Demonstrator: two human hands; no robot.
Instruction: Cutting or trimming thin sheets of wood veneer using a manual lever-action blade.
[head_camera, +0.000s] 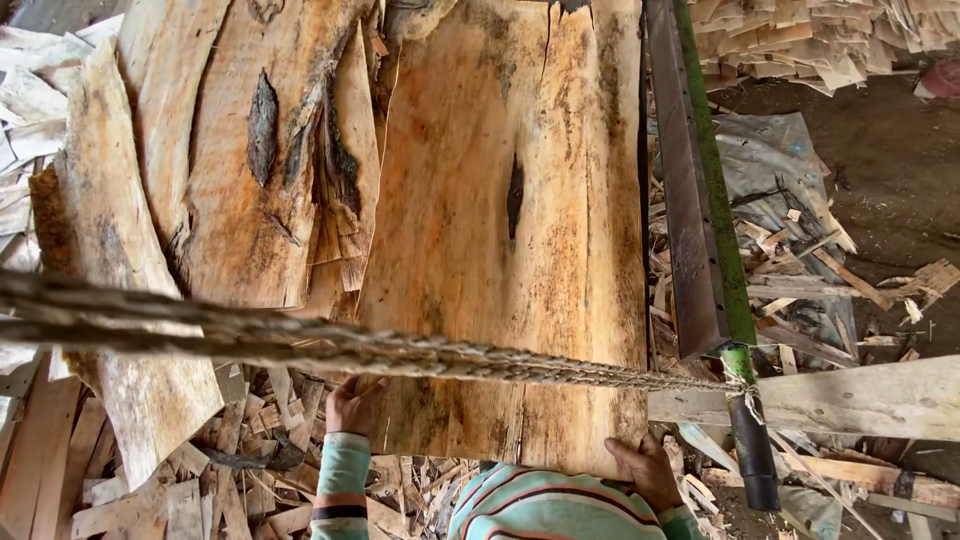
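Note:
A large thin sheet of wood veneer (505, 230) lies flat in front of me, pale orange with a dark slit knot in the middle. My left hand (352, 405) grips its near left corner, and my right hand (645, 470) holds its near right corner. Both arms wear striped sleeves. A long metal cutter blade with a green bar (700, 190) runs along the sheet's right edge, ending in a black handle (757, 455). A twisted rope (300, 340) stretches across the view above my hands to the blade's lever.
Other veneer sheets (250, 150) with bark gaps lie stacked to the left. Wood scraps and offcuts (800, 260) litter the dirt floor on the right and below. A plank (860, 400) lies at the right. More stacked scraps (820, 35) sit at the top right.

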